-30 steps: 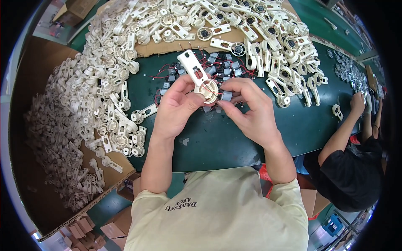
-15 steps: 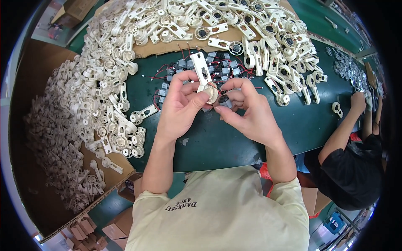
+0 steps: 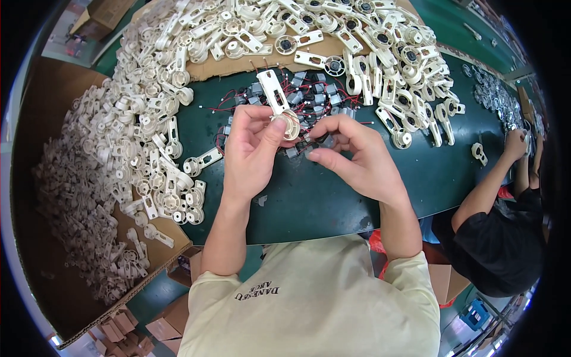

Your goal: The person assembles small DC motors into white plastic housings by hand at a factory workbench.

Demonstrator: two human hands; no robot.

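My left hand (image 3: 253, 149) pinches a cream plastic housing (image 3: 273, 90) by its round end, with the thumb on the rim. Its long slotted arm points up and away from me. Just right of it, my right hand (image 3: 360, 152) is curled around a small grey motor (image 3: 326, 141), mostly hidden by the fingers. A thin red wire runs close by the housing's round end. Beyond both hands lies a heap of small grey motors (image 3: 318, 89) with black ends and red wires, on the green table (image 3: 297, 199).
Cream housings (image 3: 151, 119) cover the table's left and far side, partly over cardboard. A big cardboard box (image 3: 35, 250) at left holds many more. One loose housing (image 3: 479, 153) lies at right, near clear round parts (image 3: 493, 98) and a co-worker's arm (image 3: 491, 178).
The housing in my left hand has shifted left and slightly up. The motor in my right hand has moved a little away from it and is now more covered by the fingers.
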